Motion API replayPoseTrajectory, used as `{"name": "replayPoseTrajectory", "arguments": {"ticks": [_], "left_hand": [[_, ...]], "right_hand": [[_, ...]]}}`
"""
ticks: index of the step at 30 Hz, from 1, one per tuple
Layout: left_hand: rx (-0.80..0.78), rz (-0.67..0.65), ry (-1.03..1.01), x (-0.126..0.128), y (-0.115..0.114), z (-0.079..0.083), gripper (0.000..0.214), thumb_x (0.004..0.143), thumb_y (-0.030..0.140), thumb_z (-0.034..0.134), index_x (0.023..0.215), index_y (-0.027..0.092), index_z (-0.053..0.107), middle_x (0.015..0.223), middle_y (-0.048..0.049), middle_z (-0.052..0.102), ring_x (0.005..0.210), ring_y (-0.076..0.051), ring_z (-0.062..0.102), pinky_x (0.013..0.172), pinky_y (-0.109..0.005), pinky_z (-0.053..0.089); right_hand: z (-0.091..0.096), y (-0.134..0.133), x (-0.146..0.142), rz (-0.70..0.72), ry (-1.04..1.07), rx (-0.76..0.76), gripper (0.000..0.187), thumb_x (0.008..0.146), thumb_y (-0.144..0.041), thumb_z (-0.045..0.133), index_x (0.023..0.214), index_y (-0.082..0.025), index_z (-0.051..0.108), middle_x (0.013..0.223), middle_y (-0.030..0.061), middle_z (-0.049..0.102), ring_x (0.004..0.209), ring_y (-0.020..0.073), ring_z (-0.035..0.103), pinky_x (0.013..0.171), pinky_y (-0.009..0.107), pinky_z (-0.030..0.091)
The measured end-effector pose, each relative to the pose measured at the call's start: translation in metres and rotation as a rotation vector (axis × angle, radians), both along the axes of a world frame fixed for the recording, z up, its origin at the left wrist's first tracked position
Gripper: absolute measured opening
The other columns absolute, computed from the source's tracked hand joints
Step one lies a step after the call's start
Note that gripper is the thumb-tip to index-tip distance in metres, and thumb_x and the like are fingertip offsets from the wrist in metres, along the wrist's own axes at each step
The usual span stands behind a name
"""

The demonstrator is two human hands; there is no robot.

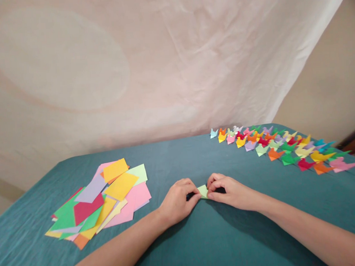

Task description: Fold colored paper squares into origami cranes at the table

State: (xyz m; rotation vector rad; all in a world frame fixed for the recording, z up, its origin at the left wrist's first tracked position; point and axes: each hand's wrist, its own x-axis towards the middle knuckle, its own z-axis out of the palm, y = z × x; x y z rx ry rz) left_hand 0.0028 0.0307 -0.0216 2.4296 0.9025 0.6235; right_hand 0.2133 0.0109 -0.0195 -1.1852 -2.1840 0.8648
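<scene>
A small folded piece of light green paper (202,191) lies on the teal tablecloth (217,233) in the middle of the table. My left hand (179,200) pinches its left side with curled fingers. My right hand (227,191) pinches its right side, fingers bent and pressed on the paper. Both hands rest on the cloth. Most of the paper is hidden under the fingers.
A loose pile of coloured paper sheets (100,199) lies to the left. Several folded paper cranes (281,146) stand in rows at the back right. A pale cloth backdrop (133,72) hangs behind the table.
</scene>
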Motion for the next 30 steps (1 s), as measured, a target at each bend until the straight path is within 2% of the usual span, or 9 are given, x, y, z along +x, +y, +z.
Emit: {"name": "replayPoseTrajectory", "arguments": {"ticks": [7,18,30], "left_hand": [[-0.008,0.018,-0.012,0.001,0.000,-0.001,0.011,0.083,0.017,0.055,0.078,0.017,0.064,0.081,-0.0036,0.060,0.081,-0.016,0.055,0.077,-0.028,0.043],[-0.014,0.032,0.000,0.003,-0.001,0.000,0.010,0.083,0.016,0.054,0.077,0.016,0.063,0.081,-0.0036,0.060,0.082,-0.016,0.055,0.078,-0.028,0.042],[-0.006,0.036,0.009,0.003,-0.003,0.001,0.010,0.083,0.016,0.053,0.078,0.016,0.062,0.081,-0.0030,0.059,0.081,-0.015,0.055,0.078,-0.027,0.044]], "right_hand": [[-0.005,-0.001,-0.003,-0.042,0.013,0.019,0.008,0.077,-0.021,0.063,0.070,-0.018,0.065,0.084,0.0021,0.059,0.081,0.0152,0.056,0.075,0.029,0.042],[-0.004,-0.003,-0.003,-0.009,-0.010,0.046,0.007,0.079,-0.015,0.058,0.072,-0.017,0.060,0.085,0.0028,0.057,0.084,0.0155,0.054,0.079,0.030,0.040],[-0.011,-0.003,-0.005,-0.058,-0.043,0.076,0.010,0.078,-0.012,0.057,0.070,-0.017,0.058,0.087,0.0029,0.057,0.086,0.0166,0.052,0.080,0.031,0.039]]}}
